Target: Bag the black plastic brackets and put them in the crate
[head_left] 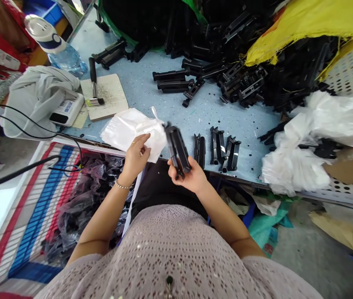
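Note:
My right hand (189,174) grips a long black plastic part (178,147), possibly more than one together, tilted above the table's front edge. Its upper end is slightly blurred. A thin white plastic bag (151,135) lies crumpled just left of it. Over the bag's near side is my left hand (136,160), fingers loosely bent and apart; whether they touch the film I cannot tell. To the right, several similar black parts (216,145) rest in a short row on the blue speckled table (170,108).
A heap of black parts (241,83) spills from sacks at the back, under a yellow woven sack (307,29). A hammer (93,83) lies on a board (114,93). White plastic bags (297,162) sit right. A striped woven bag (36,216) with dark plastic bags stands lower left.

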{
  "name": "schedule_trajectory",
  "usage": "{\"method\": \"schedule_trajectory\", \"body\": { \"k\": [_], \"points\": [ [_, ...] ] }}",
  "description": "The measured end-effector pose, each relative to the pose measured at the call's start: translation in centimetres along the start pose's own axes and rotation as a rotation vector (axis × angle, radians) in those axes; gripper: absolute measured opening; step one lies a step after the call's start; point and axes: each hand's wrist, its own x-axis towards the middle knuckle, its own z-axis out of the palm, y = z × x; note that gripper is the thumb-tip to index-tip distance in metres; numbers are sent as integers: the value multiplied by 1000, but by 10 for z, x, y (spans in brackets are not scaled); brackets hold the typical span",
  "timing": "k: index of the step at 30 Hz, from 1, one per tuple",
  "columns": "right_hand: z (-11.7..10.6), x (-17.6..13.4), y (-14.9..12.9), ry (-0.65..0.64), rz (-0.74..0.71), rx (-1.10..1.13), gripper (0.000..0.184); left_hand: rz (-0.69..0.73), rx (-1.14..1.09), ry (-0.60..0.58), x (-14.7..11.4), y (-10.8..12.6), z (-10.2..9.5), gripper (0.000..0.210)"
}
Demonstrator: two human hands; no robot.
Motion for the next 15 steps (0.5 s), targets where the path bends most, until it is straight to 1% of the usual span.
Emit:
{"method": "schedule_trajectory", "body": {
  "k": [1,2,3,4,6,8,10,12,13,15],
  "points": [
    [-3,-2,2,-37,83,30,61,-3,-23,-3,1,0,0,54],
    [-6,-3,4,-46,157,72,62,-5,-36,-2,2,-1,0,57],
    [-8,-4,6,-25,204,124,63,-7,-35,7,3,-2,-1,59],
    [-10,-4,7,19,214,177,62,-6,-18,23,3,-3,-3,61],
    [-12,-3,9,115,161,246,61,16,51,62,3,-5,-6,61],
    [-11,0,10,136,133,222,61,84,129,84,1,-5,-9,61],
    [-8,4,12,102,183,124,62,190,189,92,-3,-2,-8,64],
    [-7,9,14,101,211,-19,65,324,235,68,-8,5,-4,69],
    [-7,13,14,130,187,-116,65,394,249,28,-11,10,-1,72],
    [-10,19,14,250,57,-397,59,520,247,-95,-21,18,4,77]
  ]
}}
